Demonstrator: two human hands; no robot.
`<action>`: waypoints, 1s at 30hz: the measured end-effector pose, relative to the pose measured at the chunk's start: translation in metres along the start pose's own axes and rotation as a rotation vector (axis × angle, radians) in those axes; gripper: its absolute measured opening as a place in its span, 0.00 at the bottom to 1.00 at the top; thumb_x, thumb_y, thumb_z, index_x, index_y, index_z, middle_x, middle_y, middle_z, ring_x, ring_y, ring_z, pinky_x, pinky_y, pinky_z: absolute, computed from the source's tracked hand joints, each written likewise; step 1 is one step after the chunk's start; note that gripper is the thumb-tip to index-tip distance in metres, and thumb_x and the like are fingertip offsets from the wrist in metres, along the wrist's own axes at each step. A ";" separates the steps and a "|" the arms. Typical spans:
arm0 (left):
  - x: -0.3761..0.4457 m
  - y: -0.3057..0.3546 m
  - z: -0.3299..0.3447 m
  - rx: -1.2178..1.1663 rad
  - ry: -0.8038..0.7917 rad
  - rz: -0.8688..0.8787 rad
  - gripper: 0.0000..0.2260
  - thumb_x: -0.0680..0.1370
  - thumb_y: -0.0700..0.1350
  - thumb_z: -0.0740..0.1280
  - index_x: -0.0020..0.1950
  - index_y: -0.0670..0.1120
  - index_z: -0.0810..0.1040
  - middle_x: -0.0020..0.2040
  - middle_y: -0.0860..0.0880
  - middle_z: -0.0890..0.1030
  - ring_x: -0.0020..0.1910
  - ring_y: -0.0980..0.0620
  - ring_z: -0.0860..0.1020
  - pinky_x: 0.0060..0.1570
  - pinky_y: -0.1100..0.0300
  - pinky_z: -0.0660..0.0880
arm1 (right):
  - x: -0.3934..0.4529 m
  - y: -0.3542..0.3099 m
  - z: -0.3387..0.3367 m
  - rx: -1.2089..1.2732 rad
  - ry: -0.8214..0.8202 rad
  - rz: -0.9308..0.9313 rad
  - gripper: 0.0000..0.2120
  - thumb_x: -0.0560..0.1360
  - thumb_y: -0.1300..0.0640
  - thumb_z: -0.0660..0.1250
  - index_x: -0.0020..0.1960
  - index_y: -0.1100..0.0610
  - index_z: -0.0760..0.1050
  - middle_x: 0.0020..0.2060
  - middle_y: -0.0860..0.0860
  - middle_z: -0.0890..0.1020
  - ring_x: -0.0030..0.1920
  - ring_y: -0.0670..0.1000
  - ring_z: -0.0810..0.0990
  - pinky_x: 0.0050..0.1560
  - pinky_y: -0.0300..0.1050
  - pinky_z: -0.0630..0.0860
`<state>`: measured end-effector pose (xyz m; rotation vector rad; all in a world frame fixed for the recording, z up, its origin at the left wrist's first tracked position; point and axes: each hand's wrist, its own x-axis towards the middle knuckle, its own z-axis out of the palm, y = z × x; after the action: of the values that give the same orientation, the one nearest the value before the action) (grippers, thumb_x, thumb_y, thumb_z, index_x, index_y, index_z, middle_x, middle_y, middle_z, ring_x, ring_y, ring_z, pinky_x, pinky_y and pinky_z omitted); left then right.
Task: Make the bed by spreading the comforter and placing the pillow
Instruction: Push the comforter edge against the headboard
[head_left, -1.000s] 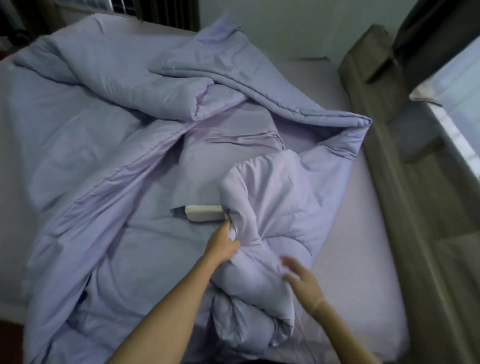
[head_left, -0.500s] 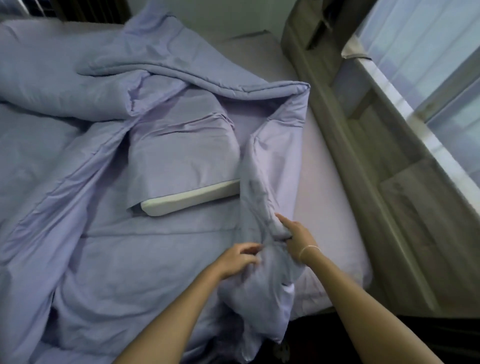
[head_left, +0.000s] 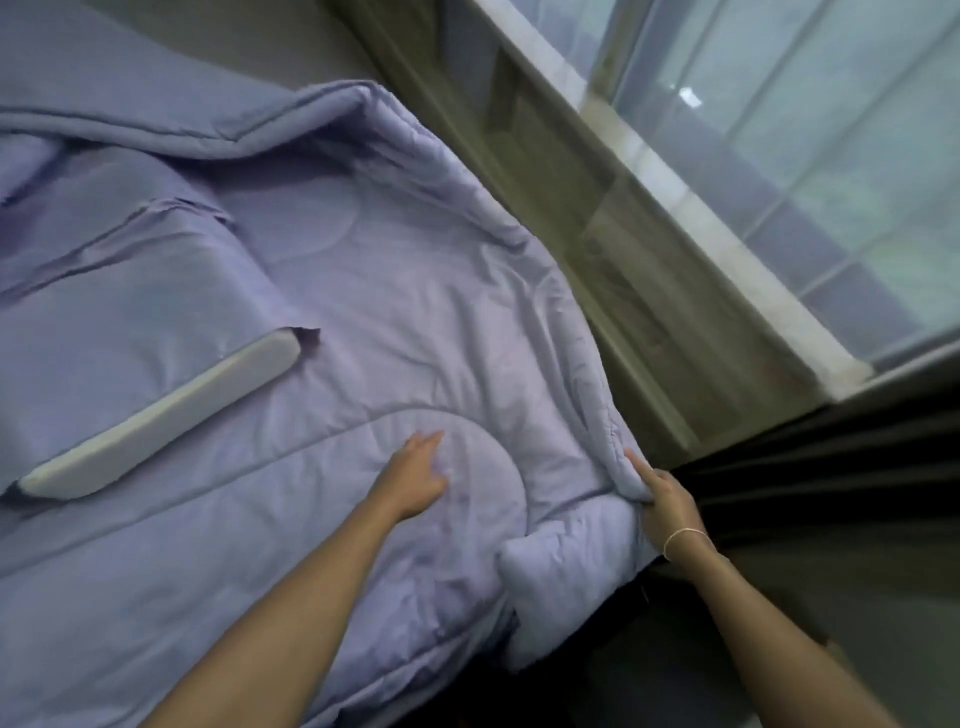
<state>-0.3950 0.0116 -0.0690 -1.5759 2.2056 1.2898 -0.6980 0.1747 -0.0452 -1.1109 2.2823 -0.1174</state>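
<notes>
A lavender quilted comforter (head_left: 395, 322) lies over the bed, flattened at its near right corner and still folded back in a thick ridge at the top left. My left hand (head_left: 415, 475) rests flat on it, fingers spread, holding nothing. My right hand (head_left: 660, 493) pinches the comforter's right edge at the side of the bed. A pillow (head_left: 119, 312) in a lavender case lies on the comforter at the left, its white end (head_left: 161, 415) sticking out of the case.
A wooden bed-side frame (head_left: 597, 249) runs along the right of the bed below a white windowsill (head_left: 691, 208) and a large window. A dark curtain (head_left: 810, 478) hangs down at the right, close to my right hand.
The bunched comforter corner that both hands held has been pulled right and laid flat over the mattress side. My left hand let go and now lies flat. The view swung right.
</notes>
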 end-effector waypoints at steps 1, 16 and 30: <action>0.005 0.007 0.005 0.037 -0.013 0.000 0.32 0.75 0.47 0.65 0.77 0.50 0.55 0.78 0.45 0.52 0.76 0.46 0.55 0.73 0.54 0.57 | 0.001 0.012 -0.001 0.016 0.001 0.028 0.32 0.74 0.69 0.57 0.74 0.47 0.61 0.64 0.59 0.73 0.62 0.61 0.73 0.59 0.45 0.70; 0.069 0.080 0.073 0.585 0.062 0.127 0.35 0.77 0.59 0.61 0.77 0.52 0.47 0.78 0.43 0.43 0.76 0.41 0.47 0.72 0.43 0.53 | 0.026 0.053 0.083 0.542 -0.132 0.371 0.32 0.72 0.52 0.71 0.72 0.55 0.63 0.67 0.58 0.72 0.67 0.59 0.71 0.62 0.46 0.69; 0.130 0.085 0.108 0.844 0.192 0.158 0.47 0.68 0.68 0.62 0.78 0.47 0.46 0.77 0.37 0.46 0.76 0.35 0.46 0.67 0.30 0.47 | 0.162 0.082 0.180 0.999 -0.130 0.638 0.25 0.69 0.60 0.73 0.65 0.64 0.72 0.61 0.59 0.79 0.54 0.55 0.78 0.55 0.50 0.75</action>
<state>-0.5602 0.0025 -0.1615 -1.2146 2.5054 0.1272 -0.7336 0.1381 -0.2954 0.1170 1.9203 -0.7857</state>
